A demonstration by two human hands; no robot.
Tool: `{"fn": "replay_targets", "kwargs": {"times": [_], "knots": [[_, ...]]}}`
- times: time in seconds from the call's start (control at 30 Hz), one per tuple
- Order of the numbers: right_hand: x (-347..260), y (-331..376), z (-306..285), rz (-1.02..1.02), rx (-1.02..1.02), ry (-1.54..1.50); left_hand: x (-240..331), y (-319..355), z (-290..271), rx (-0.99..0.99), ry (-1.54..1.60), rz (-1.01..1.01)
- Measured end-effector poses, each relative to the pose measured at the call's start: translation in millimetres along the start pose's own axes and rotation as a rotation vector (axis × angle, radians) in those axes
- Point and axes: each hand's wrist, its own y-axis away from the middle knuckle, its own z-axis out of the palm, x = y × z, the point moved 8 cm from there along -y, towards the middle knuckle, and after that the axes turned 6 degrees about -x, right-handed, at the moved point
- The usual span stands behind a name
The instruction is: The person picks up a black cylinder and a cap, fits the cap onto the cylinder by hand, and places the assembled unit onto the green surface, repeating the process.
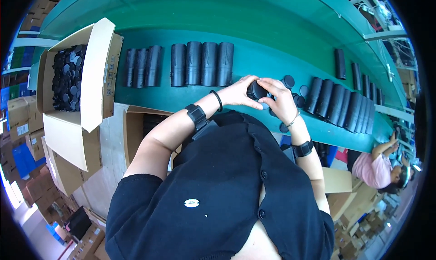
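Note:
Both hands meet over the near edge of the green bench. My left hand (237, 94) is closed around a black cylinder (255, 91), which shows its round end; its full length cannot be seen. My right hand (282, 100) is closed on the same piece from the other side, fingers curled over its top. Round black caps (288, 82) lie just beyond and beside my right hand, some partly hidden under it. Left of my hands, several black ribbed tubes (209, 64) lie side by side. Another row of black tubes (335, 104) lies to the right.
An open cardboard box (110, 78) of small black and grey discs stands at the left. Below the bench edge sits another carton (132, 128). More tubes (340, 64) lie at the far right. A co-worker in a pink top (370, 170) is at the bench's right end.

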Motion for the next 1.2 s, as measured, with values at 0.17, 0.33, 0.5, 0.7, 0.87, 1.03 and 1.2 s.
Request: {"fn": "replay_targets", "kwargs": {"times": [0.17,0.33,0.5,0.7,0.87,1.03,1.2], "knots": [[-1.8,-0.5,0.1,-0.026,-0.007,0.037,-5.6,-1.9,0.9,-0.023,0.014,-0.024],[-7.0,-1.3,3.1,-0.063,-0.009,0.095,-8.0,-3.2,2.2,-0.008,-0.01,-0.021],[-13.4,-4.8,3.0,-0.052,-0.028,0.2,-2.4,-2.4,2.0,0.0,-0.057,0.01],[-13.4,-4.0,4.3,-0.044,-0.026,0.092,-2.3,-2.1,2.8,0.01,-0.066,0.053],[-18.5,-9.4,7.4,0.014,-0.076,0.26,-4.8,-3.5,2.8,0.001,-0.081,0.03],[-22.6,-10.3,9.0,0.006,-0.1,0.294,-6.2,-3.0,2.3,0.014,-0.065,0.048],[-21.5,-13.1,8.1,-0.012,-0.105,0.267,-4.7,-2.2,0.1,0.028,-0.046,0.035]]}}
